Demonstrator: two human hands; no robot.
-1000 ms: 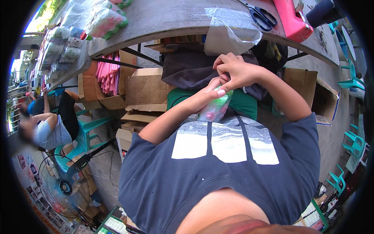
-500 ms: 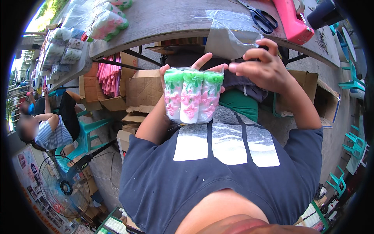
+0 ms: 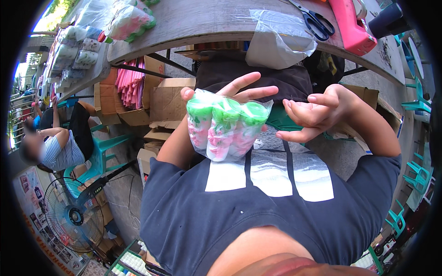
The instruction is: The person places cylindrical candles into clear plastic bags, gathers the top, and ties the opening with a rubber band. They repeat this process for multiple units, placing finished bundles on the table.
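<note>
A clear plastic pack of decorated cylinders (image 3: pixel 221 135), white with pink flowers and green tops, is in front of my chest. They look like candles, tightly grouped inside the film. My left hand (image 3: pixel 240 87) supports the pack from behind; two fingers stretch out above its top edge, and the palm is hidden. Just right of the pack, my right hand (image 3: pixel 317 112) hangs in the air with its fingers loosely bent and apart. I see nothing in it, and it does not touch the pack.
Ahead is a table (image 3: pixel 207 23) with a stack of clear plastic bags (image 3: pixel 280 41) over its edge, scissors (image 3: pixel 315 22) and a pink tape dispenser (image 3: pixel 353 32). More wrapped packs (image 3: pixel 126 20) lie far left. Cardboard boxes (image 3: pixel 172 103) stand below; a fan (image 3: pixel 75 215) and a seated person (image 3: pixel 60 147) are left.
The pack has tilted, showing more of its green tops, and shifted slightly nearer and left. My right hand has lowered away from the pack's upper corner, its fingers turning toward the left.
</note>
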